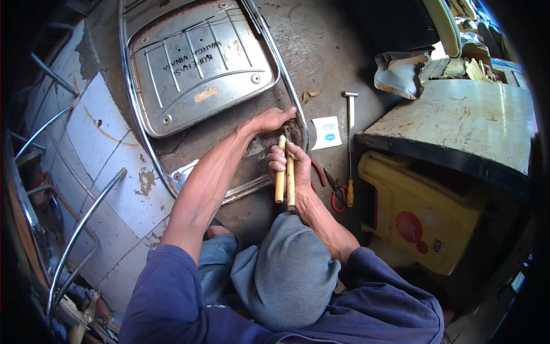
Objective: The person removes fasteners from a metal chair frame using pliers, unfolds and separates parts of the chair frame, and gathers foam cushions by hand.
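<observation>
Below, stained floor [338, 46], white tiles [103, 143], metal frame [125, 74], right fingers [277, 157] clenching yellow handles [281, 183] (left fingers [288, 113]: grip unclear).

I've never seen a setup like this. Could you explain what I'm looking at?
There's no robot here, just a person working with two bare hands. The single picture comes from a camera worn on that person's head, looking forward and down, so their arms reach away from you.

The right hand grips a tool with two yellow handles. The left hand is just beyond it, at the side of a metal frame. Inside that frame is a metal panel with dark lettering.

On the floor to the right lie a white packet, red-handled pliers and a long tool with one yellow handle.
</observation>
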`<state>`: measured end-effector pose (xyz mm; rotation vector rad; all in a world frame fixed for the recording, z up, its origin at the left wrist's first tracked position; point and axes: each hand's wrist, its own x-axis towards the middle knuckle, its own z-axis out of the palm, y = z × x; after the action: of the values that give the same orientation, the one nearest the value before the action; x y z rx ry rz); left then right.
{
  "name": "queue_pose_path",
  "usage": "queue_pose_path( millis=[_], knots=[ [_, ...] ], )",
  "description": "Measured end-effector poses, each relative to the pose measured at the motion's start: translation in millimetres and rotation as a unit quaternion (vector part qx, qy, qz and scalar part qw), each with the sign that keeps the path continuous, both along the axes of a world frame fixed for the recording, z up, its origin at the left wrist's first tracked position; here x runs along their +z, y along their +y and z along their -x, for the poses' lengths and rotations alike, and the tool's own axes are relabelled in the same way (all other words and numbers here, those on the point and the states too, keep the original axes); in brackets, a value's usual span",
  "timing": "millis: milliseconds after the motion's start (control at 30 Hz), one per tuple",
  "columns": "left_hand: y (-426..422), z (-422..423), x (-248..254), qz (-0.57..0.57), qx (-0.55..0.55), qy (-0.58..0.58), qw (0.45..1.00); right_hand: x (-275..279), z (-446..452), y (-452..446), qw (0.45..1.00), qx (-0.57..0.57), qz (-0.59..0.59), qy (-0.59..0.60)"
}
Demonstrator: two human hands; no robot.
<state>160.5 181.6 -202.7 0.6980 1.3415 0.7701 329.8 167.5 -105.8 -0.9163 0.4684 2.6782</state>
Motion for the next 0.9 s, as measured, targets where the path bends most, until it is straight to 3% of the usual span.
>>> queue_pose_path(
  millis=[67, 300, 567, 900],
  knots=[
    [-2, 2, 7, -0.009, 0.012, -0.014, 1.000, 8, 0, 8, 0.999, 0.036, 0.004, 0.011],
    [-7, 0, 5, -0.014, 0.038, -0.046, 0.998, 33, 8, 34, 0.974, 0.189, -0.050, -0.118],
    [-7, 1, -2, 0.002, 0.035, -0.085, 0.996, 24, 34, 2, 0.954, 0.136, -0.124, -0.235],
    [-9, 4, 15, -0.015, 0.041, -0.154, 0.987, 7, 65, -33, 0.856, 0.133, -0.288, -0.409]
  ],
)
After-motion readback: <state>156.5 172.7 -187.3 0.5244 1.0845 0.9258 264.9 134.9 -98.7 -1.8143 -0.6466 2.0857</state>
